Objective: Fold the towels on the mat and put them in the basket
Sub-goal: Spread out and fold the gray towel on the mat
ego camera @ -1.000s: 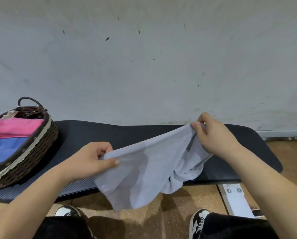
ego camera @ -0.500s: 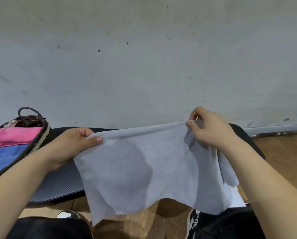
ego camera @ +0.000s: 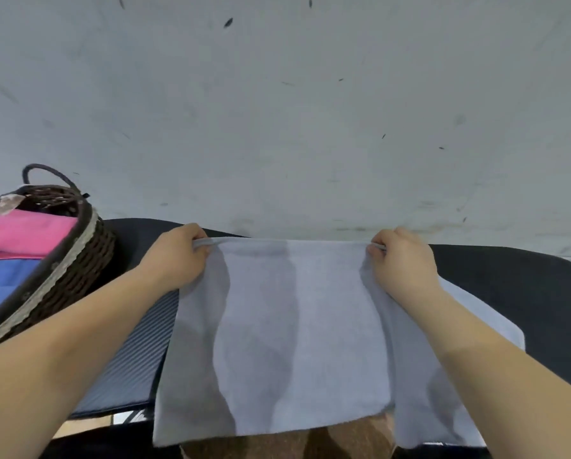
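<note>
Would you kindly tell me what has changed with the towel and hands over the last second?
The left hand and right hand drew apart, spreading the bunched pale grey cloth towel wide, its top edge taut over the black ribbed mat. Both kept their pinch on it. The brown wicker basket with the pink towel and blue towel stayed put.

The light is soft and fairly bright, flat across the scuffed white wall (ego camera: 277, 111). Broad grey shadows run down the pale grey-blue cloth towel (ego camera: 337, 326). The wide lens bows the edges (my forearms (ego camera: 62, 359) swell), and detail is slightly soft.
</note>
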A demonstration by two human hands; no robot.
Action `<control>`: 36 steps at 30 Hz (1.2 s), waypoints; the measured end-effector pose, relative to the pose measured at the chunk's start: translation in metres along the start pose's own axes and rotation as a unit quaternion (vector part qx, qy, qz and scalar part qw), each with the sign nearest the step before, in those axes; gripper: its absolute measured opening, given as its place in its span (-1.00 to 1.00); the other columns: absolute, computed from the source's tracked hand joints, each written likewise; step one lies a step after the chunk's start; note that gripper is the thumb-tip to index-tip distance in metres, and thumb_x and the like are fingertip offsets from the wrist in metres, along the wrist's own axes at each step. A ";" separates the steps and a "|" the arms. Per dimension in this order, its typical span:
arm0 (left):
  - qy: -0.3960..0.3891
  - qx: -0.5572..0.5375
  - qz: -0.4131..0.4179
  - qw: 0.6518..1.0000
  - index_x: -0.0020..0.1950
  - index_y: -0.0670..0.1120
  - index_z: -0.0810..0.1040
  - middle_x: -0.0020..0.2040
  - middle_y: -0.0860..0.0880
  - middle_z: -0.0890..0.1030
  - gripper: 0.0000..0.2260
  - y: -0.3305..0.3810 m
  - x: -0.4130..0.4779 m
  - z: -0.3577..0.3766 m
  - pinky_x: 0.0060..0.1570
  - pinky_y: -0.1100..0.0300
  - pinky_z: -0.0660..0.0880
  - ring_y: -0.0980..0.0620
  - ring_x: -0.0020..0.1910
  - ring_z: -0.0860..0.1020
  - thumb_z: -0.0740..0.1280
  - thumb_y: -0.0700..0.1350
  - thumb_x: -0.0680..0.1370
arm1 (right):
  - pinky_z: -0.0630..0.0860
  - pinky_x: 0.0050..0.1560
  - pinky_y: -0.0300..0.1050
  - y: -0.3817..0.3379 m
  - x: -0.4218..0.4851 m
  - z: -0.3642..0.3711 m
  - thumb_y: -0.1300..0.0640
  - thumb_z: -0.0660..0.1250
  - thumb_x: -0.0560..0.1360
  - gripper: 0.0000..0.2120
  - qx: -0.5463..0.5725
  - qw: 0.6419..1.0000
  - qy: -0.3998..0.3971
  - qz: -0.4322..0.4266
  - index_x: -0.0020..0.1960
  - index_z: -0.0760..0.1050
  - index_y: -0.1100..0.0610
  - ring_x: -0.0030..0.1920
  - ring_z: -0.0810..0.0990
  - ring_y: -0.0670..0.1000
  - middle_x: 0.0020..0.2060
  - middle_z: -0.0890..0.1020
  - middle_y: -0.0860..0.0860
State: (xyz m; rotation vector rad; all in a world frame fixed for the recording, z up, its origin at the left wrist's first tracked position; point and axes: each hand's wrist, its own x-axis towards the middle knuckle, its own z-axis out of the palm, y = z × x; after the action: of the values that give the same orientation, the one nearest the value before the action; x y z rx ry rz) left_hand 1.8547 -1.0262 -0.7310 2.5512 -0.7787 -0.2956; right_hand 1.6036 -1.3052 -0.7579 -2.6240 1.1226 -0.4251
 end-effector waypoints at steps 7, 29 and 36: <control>0.025 0.033 0.005 0.999 0.17 -0.02 0.56 0.06 -0.09 0.63 -0.84 -0.001 0.027 0.011 -0.02 -0.02 0.55 -0.16 0.07 0.58 0.29 -0.07 0.61 | 0.39 0.11 0.12 0.000 0.009 0.022 0.10 0.35 0.59 -0.87 0.046 0.998 0.027 0.020 0.07 0.64 0.11 0.09 0.55 0.23 -0.04 0.60 0.08; -0.109 0.212 0.088 0.967 0.62 0.24 -0.31 0.66 0.01 -0.32 -0.27 -0.027 -0.092 0.043 0.58 -0.17 -0.29 -0.14 0.61 -0.37 -0.26 0.49 0.52 | -0.34 0.47 0.49 -0.082 -0.082 -0.003 -0.61 -0.08 0.44 -0.09 -0.090 0.915 -0.390 -0.054 0.57 -0.45 -0.28 0.55 -0.54 0.10 0.55 -0.52 -0.09; -0.076 0.236 0.115 0.962 0.68 0.12 -0.06 0.69 -0.06 -0.13 -0.23 -0.030 -0.089 0.032 0.59 -0.14 -0.14 -0.17 0.65 -0.17 -0.28 0.43 0.53 | 0.05 0.61 -0.09 -0.050 -0.083 -0.047 -0.22 0.33 0.58 -0.28 0.175 0.935 -0.286 -0.116 0.63 0.08 -0.20 0.63 0.04 -0.10 0.62 0.12 -0.16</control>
State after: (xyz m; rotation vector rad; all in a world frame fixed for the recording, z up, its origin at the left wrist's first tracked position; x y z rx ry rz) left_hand 1.7861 -0.9650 -0.7667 2.8555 -1.3292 -0.2562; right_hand 1.5652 -1.2162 -0.7113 -2.3282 0.4973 0.0996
